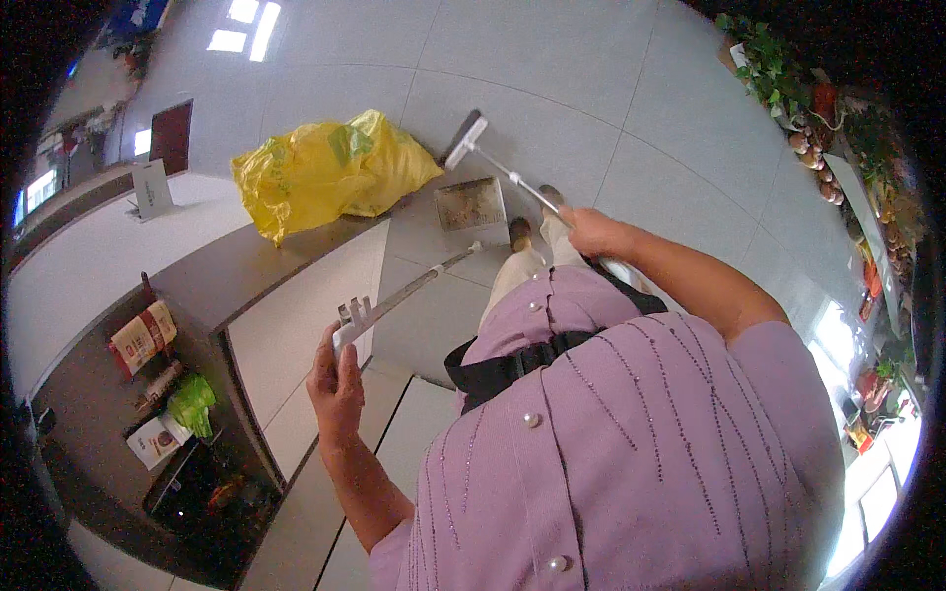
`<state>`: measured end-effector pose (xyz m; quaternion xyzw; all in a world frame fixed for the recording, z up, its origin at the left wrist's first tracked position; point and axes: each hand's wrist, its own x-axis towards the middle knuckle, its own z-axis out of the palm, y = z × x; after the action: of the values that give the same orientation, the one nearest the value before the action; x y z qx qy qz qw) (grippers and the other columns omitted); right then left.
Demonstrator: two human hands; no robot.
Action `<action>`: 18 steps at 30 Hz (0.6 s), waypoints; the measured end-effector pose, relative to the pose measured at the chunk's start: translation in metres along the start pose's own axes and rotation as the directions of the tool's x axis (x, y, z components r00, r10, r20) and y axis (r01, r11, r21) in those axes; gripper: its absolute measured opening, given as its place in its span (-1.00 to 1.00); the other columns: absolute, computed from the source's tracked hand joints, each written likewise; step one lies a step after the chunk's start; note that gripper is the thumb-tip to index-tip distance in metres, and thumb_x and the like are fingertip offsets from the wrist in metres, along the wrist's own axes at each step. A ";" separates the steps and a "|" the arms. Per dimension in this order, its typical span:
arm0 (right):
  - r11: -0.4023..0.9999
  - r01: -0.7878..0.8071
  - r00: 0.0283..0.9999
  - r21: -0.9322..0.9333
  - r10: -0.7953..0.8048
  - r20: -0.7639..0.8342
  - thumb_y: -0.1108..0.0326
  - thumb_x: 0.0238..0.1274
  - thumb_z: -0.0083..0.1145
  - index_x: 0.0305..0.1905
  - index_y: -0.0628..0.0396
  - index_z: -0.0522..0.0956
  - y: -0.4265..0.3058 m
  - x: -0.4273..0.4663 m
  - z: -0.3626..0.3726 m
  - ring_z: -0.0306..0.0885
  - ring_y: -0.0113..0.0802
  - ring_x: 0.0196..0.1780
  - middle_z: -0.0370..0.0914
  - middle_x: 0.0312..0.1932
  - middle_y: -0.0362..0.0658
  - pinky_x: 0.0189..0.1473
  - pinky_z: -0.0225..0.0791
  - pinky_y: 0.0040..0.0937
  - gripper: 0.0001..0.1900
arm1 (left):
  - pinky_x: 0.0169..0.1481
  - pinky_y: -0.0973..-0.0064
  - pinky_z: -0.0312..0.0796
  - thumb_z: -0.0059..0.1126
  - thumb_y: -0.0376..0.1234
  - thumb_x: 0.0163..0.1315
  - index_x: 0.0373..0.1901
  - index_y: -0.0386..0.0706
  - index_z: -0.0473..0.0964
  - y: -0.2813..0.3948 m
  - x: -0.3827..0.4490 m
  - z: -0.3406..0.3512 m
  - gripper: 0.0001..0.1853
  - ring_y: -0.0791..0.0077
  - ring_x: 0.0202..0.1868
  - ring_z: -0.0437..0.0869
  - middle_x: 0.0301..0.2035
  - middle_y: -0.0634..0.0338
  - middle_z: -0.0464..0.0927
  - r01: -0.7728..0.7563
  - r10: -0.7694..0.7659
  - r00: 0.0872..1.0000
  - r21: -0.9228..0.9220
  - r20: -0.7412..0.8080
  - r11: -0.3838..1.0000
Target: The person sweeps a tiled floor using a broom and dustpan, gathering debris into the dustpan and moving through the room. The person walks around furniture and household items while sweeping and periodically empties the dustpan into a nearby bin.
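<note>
My left hand (337, 384) grips the top end of a long-handled dustpan's pole (403, 297), where several white prongs stick out. Down on the floor tiles, the dustpan (471, 205) holds brownish debris. In my right hand (597, 233) is the handle of a broom (533, 193). Its white head with dark bristles (465, 139) is at the floor just beyond the dustpan, apart from it. The lower end of the broom handle near my body is partly hidden by my right forearm.
A full yellow plastic bag (325, 173) rests on the counter's edge (214, 284) at left. On the lower desk lie a paper packet (144, 336), a green bag (192, 405) and a black container (207, 487). Potted plants (768, 66) and piled goods line the right side.
</note>
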<state>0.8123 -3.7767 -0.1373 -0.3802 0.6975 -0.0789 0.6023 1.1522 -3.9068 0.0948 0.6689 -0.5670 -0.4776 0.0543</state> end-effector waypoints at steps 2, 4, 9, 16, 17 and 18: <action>1.000 0.026 0.995 0.002 -0.026 0.100 0.46 -0.02 -0.02 -0.03 0.22 0.50 0.015 -0.013 0.005 0.54 0.07 -0.07 0.56 -0.22 0.19 -0.08 0.38 -0.09 -0.64 | -0.64 0.75 0.04 0.01 -0.36 0.35 0.20 -0.18 0.39 -0.020 0.009 0.001 -0.61 0.81 -0.67 0.19 -0.60 0.45 0.30 -0.023 0.024 1.000 -0.055 0.016 0.998; 0.998 0.040 0.971 -0.042 -0.029 0.239 0.44 0.03 0.00 -0.01 0.12 0.50 0.020 -0.026 -0.003 0.59 -0.08 -0.23 0.57 -0.32 0.08 -0.25 0.42 -0.15 -0.65 | -0.64 0.75 0.04 0.01 -0.36 0.35 0.20 -0.17 0.39 -0.030 0.017 0.004 -0.62 0.82 -0.68 0.19 -0.60 0.46 0.30 -0.036 0.039 0.999 -0.088 0.033 0.995; 0.934 -0.242 0.922 0.264 0.136 0.362 0.42 0.12 -0.01 0.18 0.03 0.44 0.003 -0.093 -0.040 0.46 -0.42 -0.59 0.41 -0.59 -0.16 -0.61 0.31 -0.37 -0.55 | -0.66 0.72 0.07 0.01 -0.38 0.34 0.19 -0.16 0.40 -0.055 0.014 0.004 -0.63 0.80 -0.69 0.19 -0.63 0.44 0.28 -0.068 0.073 0.996 -0.092 0.045 0.993; 0.876 -0.278 0.960 0.395 0.238 0.148 0.40 0.17 -0.07 0.41 -0.11 0.18 0.000 -0.106 -0.035 0.27 -0.51 -0.74 0.23 -0.67 -0.27 -0.75 0.23 -0.44 -0.37 | -0.42 0.75 0.15 0.03 -0.39 0.32 0.16 -0.23 0.41 -0.058 0.004 0.000 -0.63 0.77 -0.48 0.27 -0.43 0.40 0.38 -0.053 0.055 0.998 -0.054 0.031 0.997; 0.879 -0.268 0.964 0.394 0.245 0.108 0.40 0.17 -0.07 0.41 -0.11 0.18 -0.001 -0.098 -0.031 0.27 -0.50 -0.74 0.23 -0.67 -0.27 -0.75 0.23 -0.43 -0.36 | -0.51 0.74 0.13 0.04 -0.37 0.33 0.17 -0.20 0.40 -0.063 0.003 -0.002 -0.62 0.77 -0.55 0.26 -0.49 0.40 0.37 -0.067 0.069 0.997 -0.062 0.036 0.996; 0.881 -0.256 0.966 0.398 0.252 0.064 0.40 0.17 -0.06 0.41 -0.11 0.18 -0.004 -0.087 -0.026 0.28 -0.49 -0.74 0.23 -0.67 -0.26 -0.74 0.24 -0.41 -0.36 | -0.59 0.72 0.11 0.04 -0.35 0.33 0.17 -0.17 0.40 -0.072 0.006 -0.004 -0.62 0.76 -0.63 0.24 -0.56 0.39 0.35 -0.084 0.088 0.995 -0.067 0.044 0.994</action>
<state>0.7897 -3.7339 -0.0607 -0.1539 0.7068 -0.1392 0.6763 1.2049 -3.8879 0.0493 0.6303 -0.5805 -0.5087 0.0833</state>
